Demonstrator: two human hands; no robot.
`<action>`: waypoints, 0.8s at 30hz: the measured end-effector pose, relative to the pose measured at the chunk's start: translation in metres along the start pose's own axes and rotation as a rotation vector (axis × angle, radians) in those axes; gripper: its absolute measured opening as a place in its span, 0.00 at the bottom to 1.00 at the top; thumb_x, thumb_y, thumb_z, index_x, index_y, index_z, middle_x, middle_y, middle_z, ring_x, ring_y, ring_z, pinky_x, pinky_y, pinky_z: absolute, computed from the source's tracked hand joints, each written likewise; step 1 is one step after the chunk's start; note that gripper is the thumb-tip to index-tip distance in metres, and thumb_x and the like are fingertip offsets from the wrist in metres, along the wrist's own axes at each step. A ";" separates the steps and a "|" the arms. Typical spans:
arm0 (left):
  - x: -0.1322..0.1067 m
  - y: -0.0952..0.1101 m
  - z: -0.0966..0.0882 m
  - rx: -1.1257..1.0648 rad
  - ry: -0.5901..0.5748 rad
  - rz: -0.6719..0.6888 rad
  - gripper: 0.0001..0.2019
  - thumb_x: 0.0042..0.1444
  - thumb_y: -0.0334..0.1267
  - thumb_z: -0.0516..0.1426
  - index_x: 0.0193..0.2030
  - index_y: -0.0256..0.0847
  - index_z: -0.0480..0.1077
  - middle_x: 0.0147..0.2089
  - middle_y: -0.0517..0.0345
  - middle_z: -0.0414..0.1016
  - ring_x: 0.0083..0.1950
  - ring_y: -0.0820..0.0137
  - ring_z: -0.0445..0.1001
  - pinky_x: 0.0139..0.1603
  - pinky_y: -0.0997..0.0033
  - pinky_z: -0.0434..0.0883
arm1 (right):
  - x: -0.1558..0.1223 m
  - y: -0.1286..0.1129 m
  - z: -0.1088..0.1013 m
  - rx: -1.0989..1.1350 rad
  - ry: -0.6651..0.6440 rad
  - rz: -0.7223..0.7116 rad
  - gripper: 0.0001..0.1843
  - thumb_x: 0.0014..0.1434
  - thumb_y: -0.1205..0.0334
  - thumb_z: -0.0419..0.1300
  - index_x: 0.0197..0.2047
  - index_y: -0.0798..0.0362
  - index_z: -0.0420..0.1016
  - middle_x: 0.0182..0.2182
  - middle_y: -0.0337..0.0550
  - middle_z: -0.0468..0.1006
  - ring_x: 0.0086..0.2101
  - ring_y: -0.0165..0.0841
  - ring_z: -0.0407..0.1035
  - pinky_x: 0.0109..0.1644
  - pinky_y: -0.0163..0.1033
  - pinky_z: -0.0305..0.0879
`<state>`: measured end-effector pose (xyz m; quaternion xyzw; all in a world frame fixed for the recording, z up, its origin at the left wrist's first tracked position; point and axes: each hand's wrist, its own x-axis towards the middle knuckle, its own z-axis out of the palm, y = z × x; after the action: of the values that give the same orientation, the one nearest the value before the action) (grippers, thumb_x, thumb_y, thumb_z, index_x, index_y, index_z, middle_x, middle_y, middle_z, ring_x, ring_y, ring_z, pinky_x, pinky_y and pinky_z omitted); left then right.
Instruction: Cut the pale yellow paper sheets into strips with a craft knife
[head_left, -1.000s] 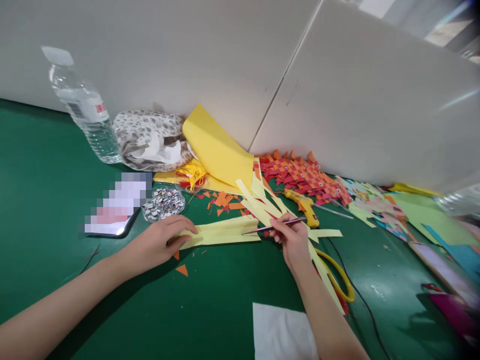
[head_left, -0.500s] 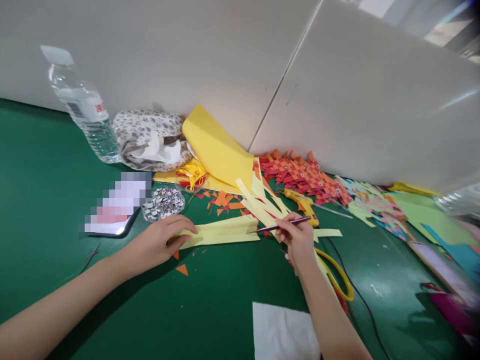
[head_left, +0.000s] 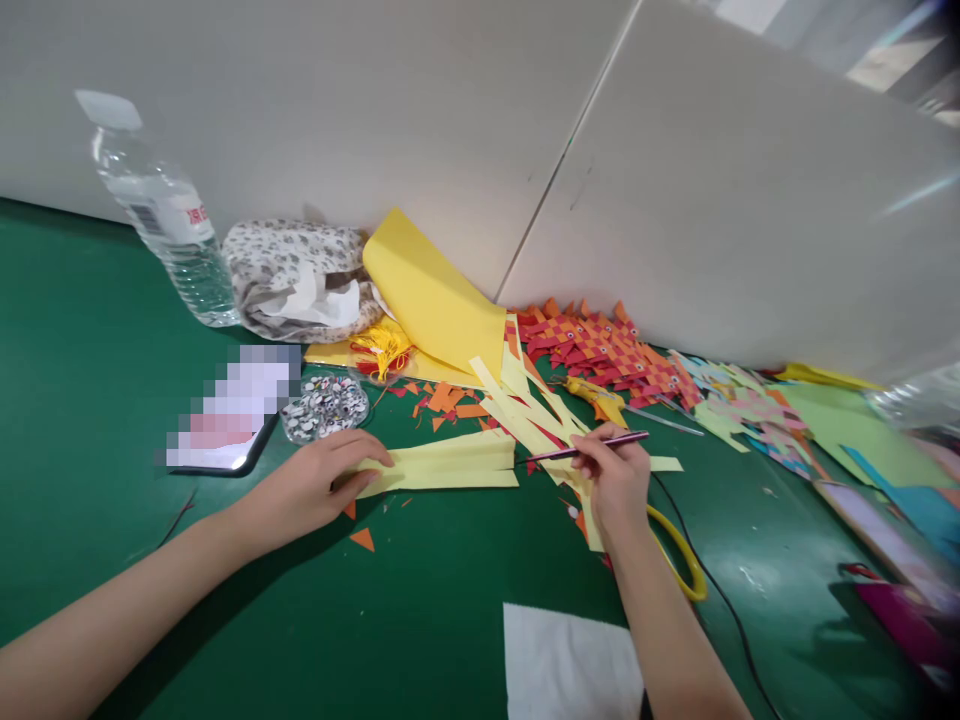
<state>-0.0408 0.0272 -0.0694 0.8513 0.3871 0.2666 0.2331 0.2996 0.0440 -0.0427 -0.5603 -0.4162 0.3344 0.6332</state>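
My left hand [head_left: 326, 480] presses on the left end of a pale yellow paper strip [head_left: 450, 465], its thumb and fingers gripping that end. A slit runs along the strip and opens at its right end. My right hand [head_left: 615, 480] pinches a slim purple pen-shaped craft knife [head_left: 600, 446]. The knife's thin tip points left, just off the strip's right end. Loose cut yellow strips [head_left: 529, 405] lie in a tangle behind and under the right hand. Orange and red paper scraps [head_left: 446, 398] are scattered behind the strip.
A water bottle [head_left: 165, 220], tissue pouch [head_left: 300, 270] and phone [head_left: 232, 410] stand or lie left, with googly eyes [head_left: 325, 405] nearby. Woven red-orange paper fish [head_left: 600, 350] line the wall. A yellow glue gun [head_left: 596, 395] and yellow-handled scissors [head_left: 686, 560] lie right. White tissue [head_left: 570, 660] lies in front.
My right hand has moved a little right with the knife, its tip leaving the strip's right end. The slit there now shows open. My left hand stays in place.
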 end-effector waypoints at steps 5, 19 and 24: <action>0.001 0.000 0.001 0.008 0.005 -0.013 0.09 0.64 0.36 0.48 0.46 0.44 0.68 0.46 0.54 0.73 0.47 0.68 0.72 0.48 0.68 0.71 | -0.008 -0.008 0.011 0.054 0.026 -0.060 0.10 0.43 0.66 0.67 0.19 0.53 0.69 0.12 0.33 0.70 0.14 0.23 0.60 0.17 0.28 0.51; 0.009 0.014 0.004 -0.032 0.052 -0.047 0.08 0.63 0.35 0.50 0.45 0.43 0.68 0.44 0.56 0.74 0.45 0.69 0.74 0.44 0.71 0.72 | -0.048 -0.016 0.069 -0.005 -0.413 0.186 0.14 0.48 0.54 0.69 0.25 0.53 0.72 0.17 0.36 0.75 0.16 0.24 0.64 0.19 0.29 0.59; 0.008 0.016 0.005 -0.037 0.051 -0.049 0.08 0.62 0.33 0.50 0.44 0.43 0.68 0.44 0.56 0.74 0.44 0.70 0.74 0.42 0.72 0.72 | -0.056 -0.005 0.081 -0.010 -0.470 0.257 0.15 0.49 0.53 0.68 0.26 0.54 0.70 0.18 0.35 0.75 0.17 0.24 0.65 0.20 0.28 0.61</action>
<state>-0.0249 0.0230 -0.0618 0.8301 0.4087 0.2895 0.2452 0.2022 0.0282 -0.0443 -0.5186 -0.4788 0.5309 0.4689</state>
